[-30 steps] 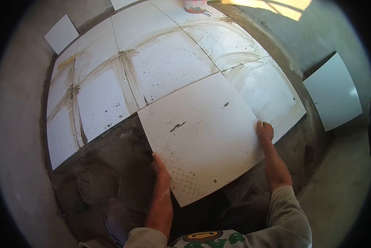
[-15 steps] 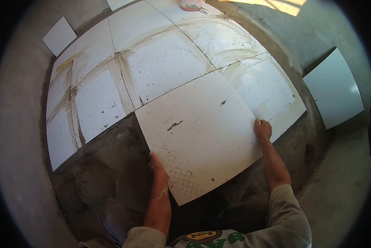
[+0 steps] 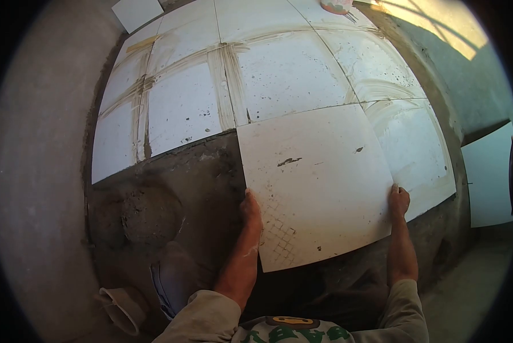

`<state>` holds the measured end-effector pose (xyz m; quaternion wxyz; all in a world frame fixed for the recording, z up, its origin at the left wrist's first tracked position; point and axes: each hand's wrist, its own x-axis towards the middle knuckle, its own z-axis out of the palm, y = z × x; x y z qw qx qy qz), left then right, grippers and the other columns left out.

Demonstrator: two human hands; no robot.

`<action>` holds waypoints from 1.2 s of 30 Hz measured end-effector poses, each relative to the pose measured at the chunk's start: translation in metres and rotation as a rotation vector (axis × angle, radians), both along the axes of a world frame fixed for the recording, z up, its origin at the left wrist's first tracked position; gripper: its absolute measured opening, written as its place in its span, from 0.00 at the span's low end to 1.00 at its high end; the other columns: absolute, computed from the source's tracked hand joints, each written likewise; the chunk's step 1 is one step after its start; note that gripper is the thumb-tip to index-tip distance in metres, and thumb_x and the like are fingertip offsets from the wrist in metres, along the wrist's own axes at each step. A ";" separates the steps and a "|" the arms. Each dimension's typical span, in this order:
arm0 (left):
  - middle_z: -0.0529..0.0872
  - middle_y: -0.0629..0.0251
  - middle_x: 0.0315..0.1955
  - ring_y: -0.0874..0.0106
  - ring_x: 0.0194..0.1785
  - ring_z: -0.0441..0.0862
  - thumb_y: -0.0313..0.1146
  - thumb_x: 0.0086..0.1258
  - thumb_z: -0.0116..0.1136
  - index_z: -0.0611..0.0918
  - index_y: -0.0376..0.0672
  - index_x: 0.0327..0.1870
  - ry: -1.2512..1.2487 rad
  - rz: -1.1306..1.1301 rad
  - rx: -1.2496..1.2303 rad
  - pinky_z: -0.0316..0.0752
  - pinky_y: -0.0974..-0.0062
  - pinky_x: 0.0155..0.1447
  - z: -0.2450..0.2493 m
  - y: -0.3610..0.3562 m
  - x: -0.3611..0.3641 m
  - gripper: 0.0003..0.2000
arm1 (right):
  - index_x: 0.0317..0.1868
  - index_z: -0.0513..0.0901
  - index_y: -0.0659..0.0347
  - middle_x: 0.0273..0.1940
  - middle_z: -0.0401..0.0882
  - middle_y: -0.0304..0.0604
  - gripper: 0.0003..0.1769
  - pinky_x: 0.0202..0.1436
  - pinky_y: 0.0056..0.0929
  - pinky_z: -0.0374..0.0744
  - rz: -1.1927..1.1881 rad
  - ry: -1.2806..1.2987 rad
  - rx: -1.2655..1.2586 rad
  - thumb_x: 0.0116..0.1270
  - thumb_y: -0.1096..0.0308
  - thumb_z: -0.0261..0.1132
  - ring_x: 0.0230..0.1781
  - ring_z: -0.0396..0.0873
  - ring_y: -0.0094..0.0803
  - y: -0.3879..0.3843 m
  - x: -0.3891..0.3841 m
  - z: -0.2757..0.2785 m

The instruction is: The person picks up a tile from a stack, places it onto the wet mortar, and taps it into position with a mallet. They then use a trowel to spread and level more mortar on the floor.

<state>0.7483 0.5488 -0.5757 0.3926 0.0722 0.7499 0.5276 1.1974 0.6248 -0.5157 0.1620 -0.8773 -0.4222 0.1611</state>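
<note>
A large white floor tile (image 3: 325,188) with dark smudges and a grid-like print near its lower left corner lies between my two hands. My left hand (image 3: 251,210) grips its left edge, thumb up, with the other fingers hidden beneath. On the opposite edge, my right hand (image 3: 399,201) is closed, its thumb on the rim. The tile's far edge meets the row of laid tiles (image 3: 285,80), and its right side borders another laid tile (image 3: 413,137). Whether it rests fully on the bed underneath is hidden.
Dark mortar bed (image 3: 205,171) with a mound (image 3: 151,214) is at the left. Grey-brown smears run along the laid tiles' joints. A pinkish bucket (image 3: 336,6) stands at the back. Loose tiles lean at the right wall (image 3: 491,177) and back left (image 3: 137,12).
My view has swung left and down, so the scene sits further right and the mortar mound shows more clearly. Both hands keep their hold on the tile, which has turned slightly.
</note>
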 end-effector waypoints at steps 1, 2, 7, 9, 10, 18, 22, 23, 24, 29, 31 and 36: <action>0.73 0.69 0.25 0.74 0.29 0.68 0.59 0.70 0.52 0.80 0.36 0.36 -0.012 0.019 0.065 0.68 0.69 0.35 -0.002 0.000 0.000 0.28 | 0.39 0.84 0.69 0.36 0.84 0.59 0.23 0.45 0.45 0.76 0.008 -0.012 0.001 0.72 0.54 0.56 0.37 0.82 0.53 0.000 -0.001 0.001; 0.73 0.69 0.25 0.74 0.29 0.68 0.59 0.70 0.52 0.80 0.36 0.36 -0.010 0.017 0.054 0.68 0.69 0.35 0.002 -0.003 -0.001 0.28 | 0.39 0.84 0.69 0.36 0.84 0.59 0.23 0.45 0.45 0.76 0.006 -0.009 -0.011 0.72 0.54 0.56 0.37 0.82 0.53 -0.001 -0.002 0.006; 0.76 0.66 0.31 0.72 0.34 0.73 0.58 0.71 0.51 0.80 0.32 0.46 -0.031 -0.057 -0.082 0.72 0.70 0.41 0.010 -0.004 -0.004 0.30 | 0.37 0.83 0.70 0.35 0.83 0.60 0.24 0.43 0.45 0.76 0.024 -0.023 0.007 0.72 0.54 0.56 0.35 0.81 0.53 0.000 0.000 0.007; 0.80 0.61 0.35 0.70 0.38 0.75 0.57 0.73 0.48 0.80 0.29 0.48 -0.046 -0.026 -0.085 0.72 0.70 0.45 0.014 0.000 -0.002 0.30 | 0.37 0.83 0.71 0.34 0.83 0.59 0.23 0.43 0.45 0.75 0.027 -0.024 0.022 0.72 0.54 0.56 0.35 0.81 0.52 0.000 0.002 0.002; 0.84 0.55 0.39 0.68 0.42 0.77 0.55 0.75 0.46 0.80 0.26 0.51 -0.061 0.002 -0.089 0.72 0.70 0.49 0.015 0.001 -0.001 0.31 | 0.37 0.83 0.71 0.34 0.83 0.59 0.23 0.43 0.45 0.75 0.026 -0.025 0.035 0.71 0.55 0.56 0.34 0.81 0.52 -0.001 0.004 0.000; 0.75 0.69 0.27 0.75 0.27 0.68 0.54 0.73 0.50 0.77 0.34 0.32 0.070 -0.045 0.077 0.67 0.73 0.34 -0.004 -0.005 -0.007 0.25 | 0.37 0.85 0.68 0.33 0.84 0.57 0.21 0.42 0.43 0.76 0.018 -0.004 0.057 0.69 0.55 0.60 0.34 0.82 0.49 0.000 0.005 -0.002; 0.76 0.68 0.28 0.75 0.28 0.69 0.51 0.72 0.53 0.76 0.33 0.39 0.135 0.014 0.161 0.69 0.74 0.35 0.004 -0.003 -0.004 0.23 | 0.37 0.86 0.66 0.34 0.85 0.55 0.19 0.44 0.42 0.77 -0.027 0.031 0.020 0.67 0.56 0.61 0.35 0.83 0.49 0.004 0.001 0.004; 0.77 0.67 0.29 0.75 0.29 0.71 0.48 0.72 0.54 0.76 0.33 0.41 0.113 0.049 0.124 0.69 0.73 0.35 0.022 -0.006 -0.002 0.21 | 0.38 0.86 0.66 0.34 0.85 0.55 0.19 0.45 0.42 0.78 -0.019 0.047 -0.001 0.66 0.56 0.61 0.36 0.83 0.48 0.001 0.000 0.015; 0.77 0.67 0.29 0.75 0.30 0.72 0.46 0.72 0.55 0.76 0.33 0.43 0.087 0.086 0.104 0.70 0.73 0.35 0.026 -0.005 0.000 0.19 | 0.38 0.86 0.66 0.34 0.85 0.55 0.19 0.45 0.42 0.78 -0.031 0.048 0.002 0.66 0.56 0.61 0.36 0.83 0.48 0.002 -0.002 0.017; 0.78 0.66 0.30 0.76 0.31 0.74 0.40 0.70 0.55 0.78 0.33 0.40 -0.028 0.054 0.169 0.71 0.73 0.35 0.047 -0.005 0.007 0.15 | 0.41 0.87 0.65 0.36 0.86 0.53 0.17 0.49 0.40 0.79 -0.034 0.077 0.027 0.63 0.59 0.62 0.40 0.84 0.47 0.003 -0.004 0.018; 0.78 0.67 0.29 0.76 0.31 0.74 0.39 0.70 0.54 0.79 0.32 0.38 -0.018 0.009 0.117 0.72 0.73 0.35 0.054 -0.008 0.003 0.14 | 0.40 0.87 0.65 0.36 0.86 0.53 0.16 0.49 0.40 0.79 -0.010 0.064 0.001 0.63 0.59 0.63 0.40 0.84 0.46 0.002 0.000 0.014; 0.73 0.71 0.21 0.77 0.24 0.70 0.38 0.70 0.53 0.78 0.34 0.27 0.066 -0.138 0.039 0.68 0.74 0.31 0.044 -0.012 -0.006 0.15 | 0.39 0.87 0.63 0.36 0.86 0.53 0.15 0.48 0.39 0.79 -0.024 0.041 -0.063 0.61 0.60 0.63 0.39 0.85 0.46 0.007 -0.001 0.009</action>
